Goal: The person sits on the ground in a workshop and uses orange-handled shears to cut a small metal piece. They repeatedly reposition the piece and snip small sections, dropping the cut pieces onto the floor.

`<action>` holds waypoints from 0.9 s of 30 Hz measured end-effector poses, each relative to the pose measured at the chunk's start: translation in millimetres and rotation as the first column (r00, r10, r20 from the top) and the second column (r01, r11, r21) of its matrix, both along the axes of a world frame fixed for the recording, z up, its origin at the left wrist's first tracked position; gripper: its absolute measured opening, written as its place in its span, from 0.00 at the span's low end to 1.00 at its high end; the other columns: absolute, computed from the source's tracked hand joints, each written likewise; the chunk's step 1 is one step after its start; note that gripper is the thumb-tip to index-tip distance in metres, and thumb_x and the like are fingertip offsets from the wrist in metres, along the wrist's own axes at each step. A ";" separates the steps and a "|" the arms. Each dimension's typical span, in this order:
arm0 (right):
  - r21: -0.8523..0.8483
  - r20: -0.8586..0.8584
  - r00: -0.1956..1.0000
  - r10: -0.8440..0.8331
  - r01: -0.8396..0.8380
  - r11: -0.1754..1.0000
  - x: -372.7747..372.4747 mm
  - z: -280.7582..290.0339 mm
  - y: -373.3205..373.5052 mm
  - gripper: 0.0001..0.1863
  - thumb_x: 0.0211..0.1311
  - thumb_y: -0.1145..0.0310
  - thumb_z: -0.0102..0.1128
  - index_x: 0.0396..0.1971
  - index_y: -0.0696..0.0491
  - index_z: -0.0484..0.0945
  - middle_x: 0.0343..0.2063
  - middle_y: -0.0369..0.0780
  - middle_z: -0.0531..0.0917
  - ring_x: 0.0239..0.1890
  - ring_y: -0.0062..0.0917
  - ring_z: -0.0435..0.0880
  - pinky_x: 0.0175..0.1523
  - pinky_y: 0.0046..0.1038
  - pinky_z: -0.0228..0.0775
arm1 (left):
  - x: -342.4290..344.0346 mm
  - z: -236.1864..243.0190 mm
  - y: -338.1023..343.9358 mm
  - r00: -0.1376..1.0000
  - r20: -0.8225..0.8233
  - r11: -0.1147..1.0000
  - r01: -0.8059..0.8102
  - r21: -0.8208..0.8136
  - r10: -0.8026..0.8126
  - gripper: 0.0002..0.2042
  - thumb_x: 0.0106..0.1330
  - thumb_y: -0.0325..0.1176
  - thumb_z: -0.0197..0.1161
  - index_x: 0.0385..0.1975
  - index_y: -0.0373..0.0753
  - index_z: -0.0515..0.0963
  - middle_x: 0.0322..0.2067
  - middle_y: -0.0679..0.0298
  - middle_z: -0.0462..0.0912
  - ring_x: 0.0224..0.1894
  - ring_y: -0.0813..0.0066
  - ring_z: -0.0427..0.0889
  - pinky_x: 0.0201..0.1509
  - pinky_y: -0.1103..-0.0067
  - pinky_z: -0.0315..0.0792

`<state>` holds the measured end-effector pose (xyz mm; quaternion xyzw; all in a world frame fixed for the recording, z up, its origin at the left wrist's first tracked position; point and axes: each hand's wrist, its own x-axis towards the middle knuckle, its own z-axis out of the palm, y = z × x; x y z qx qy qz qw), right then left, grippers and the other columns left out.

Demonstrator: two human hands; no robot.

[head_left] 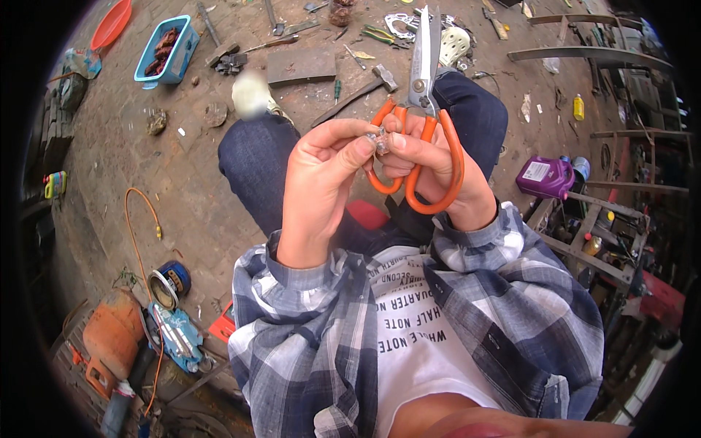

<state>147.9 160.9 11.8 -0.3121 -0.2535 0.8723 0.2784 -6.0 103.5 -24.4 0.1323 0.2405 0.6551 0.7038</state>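
Note:
My left hand (pixel 321 171) is closed in a pinch, thumb against index finger, on a small shiny silvery piece (pixel 380 140) whose kind I cannot make out. The thumb and fingertips of my right hand (pixel 442 164) meet the same piece from the other side. A pair of scissors (pixel 422 80) with orange looped handles hangs on my right hand, its fingers through the loops. The blades point away from me, nearly together. Both hands are raised above my lap, between my knees in dark jeans.
Beyond my knees lie a hammer (pixel 358 95), a flat metal block (pixel 301 67) and green-handled pliers (pixel 385 36). A blue basket (pixel 182 69) stands far left. At right are a purple jug (pixel 544 177) and metal frames (pixel 584 237); an orange gas cylinder (pixel 113 328) is lower left.

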 end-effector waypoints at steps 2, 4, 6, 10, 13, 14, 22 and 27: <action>-0.014 -0.032 0.999 0.025 -0.025 1.000 0.4 -1.6 0.5 0.10 0.61 0.71 0.62 0.37 0.58 0.71 0.23 0.31 0.69 0.23 0.14 0.65 0.30 0.19 0.57 | 2.9 -1.3 -0.8 0.998 -0.036 0.998 -0.050 0.023 0.051 0.07 0.62 0.24 0.63 0.39 0.31 0.79 0.35 0.62 0.83 0.36 0.79 0.79 0.43 0.83 0.73; -0.008 -0.019 1.000 0.024 -0.024 1.000 0.1 -2.9 -0.8 0.10 0.61 0.71 0.62 0.37 0.58 0.71 0.22 0.30 0.68 0.23 0.14 0.63 0.30 0.19 0.56 | 5.2 -2.9 -1.5 0.994 -0.057 0.995 -0.094 0.044 0.096 0.07 0.62 0.24 0.64 0.39 0.31 0.80 0.38 0.61 0.82 0.38 0.78 0.79 0.45 0.83 0.72; -0.007 -0.018 0.999 0.030 -0.030 1.000 0.2 -2.7 -0.9 0.09 0.62 0.71 0.61 0.37 0.58 0.71 0.22 0.30 0.68 0.23 0.13 0.62 0.29 0.18 0.55 | 4.6 4.5 -0.7 0.989 -0.131 0.998 -0.062 0.009 0.063 0.08 0.62 0.25 0.64 0.40 0.31 0.80 0.38 0.62 0.82 0.41 0.77 0.79 0.47 0.81 0.71; -0.017 -0.061 0.994 0.091 -0.092 0.996 1.5 -2.4 2.5 0.08 0.63 0.70 0.60 0.36 0.57 0.72 0.20 0.28 0.66 0.21 0.12 0.61 0.28 0.18 0.53 | 2.0 6.9 -1.0 0.971 -0.240 1.000 -0.017 -0.016 0.013 0.10 0.61 0.25 0.65 0.40 0.31 0.80 0.38 0.64 0.81 0.42 0.77 0.78 0.51 0.79 0.70; -0.018 -0.080 0.988 0.132 -0.134 0.991 0.3 -1.2 2.7 0.08 0.63 0.70 0.60 0.36 0.57 0.72 0.19 0.27 0.65 0.20 0.11 0.60 0.27 0.17 0.51 | -2.6 2.6 -2.8 0.969 -0.246 1.000 0.006 0.031 0.002 0.09 0.61 0.26 0.65 0.39 0.31 0.81 0.37 0.65 0.80 0.43 0.77 0.77 0.52 0.79 0.69; -0.018 -0.082 0.987 0.142 -0.143 0.989 -0.5 -0.8 2.6 0.08 0.63 0.70 0.60 0.36 0.57 0.72 0.19 0.27 0.65 0.19 0.11 0.60 0.27 0.17 0.51 | -2.5 2.0 -2.8 0.969 -0.246 0.999 -0.002 0.051 0.015 0.09 0.61 0.26 0.65 0.39 0.31 0.81 0.37 0.64 0.80 0.42 0.77 0.77 0.52 0.80 0.69; -0.096 -0.073 0.992 0.101 -0.108 0.990 -7.7 0.5 -0.1 0.08 0.63 0.70 0.61 0.35 0.57 0.72 0.19 0.28 0.66 0.20 0.10 0.62 0.27 0.17 0.53 | -4.0 4.7 -4.2 0.964 -0.262 0.999 -0.030 0.043 0.040 0.10 0.61 0.28 0.66 0.40 0.31 0.81 0.38 0.63 0.79 0.43 0.77 0.77 0.51 0.80 0.70; -0.095 -0.090 0.991 0.102 -0.110 0.989 -7.9 -7.3 -1.0 0.09 0.63 0.69 0.61 0.36 0.58 0.73 0.21 0.29 0.68 0.20 0.10 0.63 0.26 0.16 0.54 | -6.0 -1.0 -5.1 0.968 -0.240 0.994 -0.057 0.089 0.077 0.11 0.60 0.27 0.66 0.41 0.30 0.81 0.38 0.63 0.79 0.42 0.76 0.78 0.50 0.81 0.70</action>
